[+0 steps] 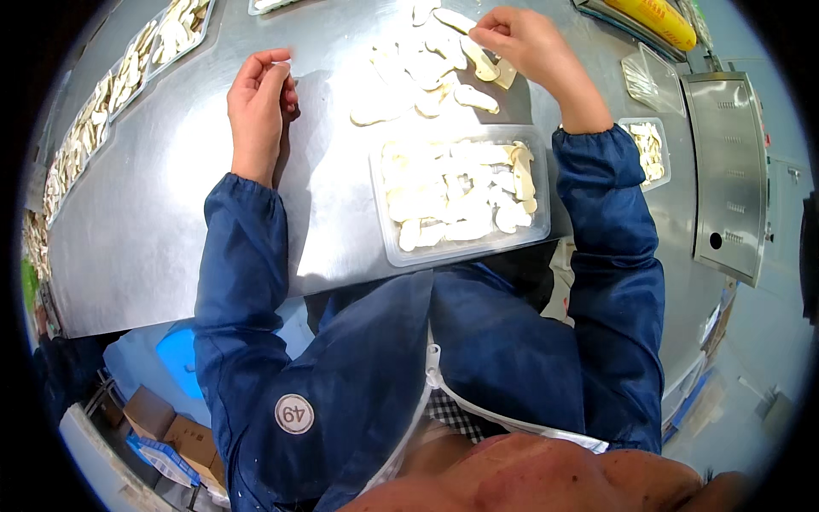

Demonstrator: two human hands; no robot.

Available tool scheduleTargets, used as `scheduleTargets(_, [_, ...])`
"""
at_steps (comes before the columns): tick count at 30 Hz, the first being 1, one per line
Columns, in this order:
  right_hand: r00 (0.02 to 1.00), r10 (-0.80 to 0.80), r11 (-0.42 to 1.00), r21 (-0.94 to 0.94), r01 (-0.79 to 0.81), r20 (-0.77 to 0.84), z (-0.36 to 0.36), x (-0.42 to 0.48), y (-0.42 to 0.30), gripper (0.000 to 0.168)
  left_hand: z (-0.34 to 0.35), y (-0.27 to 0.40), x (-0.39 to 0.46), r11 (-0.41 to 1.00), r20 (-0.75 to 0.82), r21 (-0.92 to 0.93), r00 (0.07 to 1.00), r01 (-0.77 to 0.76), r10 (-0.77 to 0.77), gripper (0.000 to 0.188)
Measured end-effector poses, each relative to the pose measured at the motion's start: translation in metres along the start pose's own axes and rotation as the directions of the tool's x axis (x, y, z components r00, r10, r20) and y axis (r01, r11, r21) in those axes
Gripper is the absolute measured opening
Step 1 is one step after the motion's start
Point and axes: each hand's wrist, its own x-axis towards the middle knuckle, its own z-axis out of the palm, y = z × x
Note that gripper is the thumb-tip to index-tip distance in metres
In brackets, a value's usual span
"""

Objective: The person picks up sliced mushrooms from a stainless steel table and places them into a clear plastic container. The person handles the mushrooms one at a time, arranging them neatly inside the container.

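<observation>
A clear plastic tray (382,221) of pale sliced mushrooms stands at the steel table's near edge, in front of my body. Beyond it lie loose mushroom slices (477,98), several of them washed out by glare. My right hand (521,41) is over the far right of these slices, its thumb and fingertips brought together beside a long slice (454,20); whether it grips that slice is unclear. My left hand (259,109) is raised over the table to the left of the pile, fingers curled and thumb near the index finger, with nothing visible in it.
More trays of sliced mushrooms (131,73) line the left side of the steel table (160,256). On the right are a small filled tray (647,152), a clear plastic container (652,80) and a steel equipment box (729,173). A yellow roll (659,22) lies at the far right.
</observation>
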Motion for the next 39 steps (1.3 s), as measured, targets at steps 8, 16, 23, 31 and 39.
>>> scheduleTargets(8, [0.999,0.024,0.987,-0.158,-0.029,-0.034,-0.034,-0.013,0.010,0.029,0.001,0.001,-0.003,0.998,-0.005,-0.057,0.999,0.042,-0.042,0.020])
scheduleTargets(16, [0.998,-0.060,0.968,-0.245,0.057,-0.006,-0.035,-0.032,0.048,0.031,0.002,0.002,-0.003,0.995,-0.015,-0.073,0.997,0.075,-0.076,0.020])
scheduleTargets(23, [0.994,0.070,0.854,-0.510,-0.100,-0.078,-0.004,-0.034,0.040,0.055,-0.003,-0.003,0.003,1.000,-0.017,0.007,1.000,0.024,-0.024,0.020])
scheduleTargets(31, [0.995,0.063,0.952,-0.294,-0.082,-0.077,0.000,-0.021,0.045,0.039,0.001,-0.001,0.001,0.996,0.002,-0.078,0.999,0.042,-0.042,0.020])
scheduleTargets(39, [0.988,0.156,0.985,0.073,-0.155,-0.013,-0.046,-0.041,0.060,0.021,0.000,0.001,-0.001,0.996,-0.007,-0.064,0.998,0.062,-0.063,0.021])
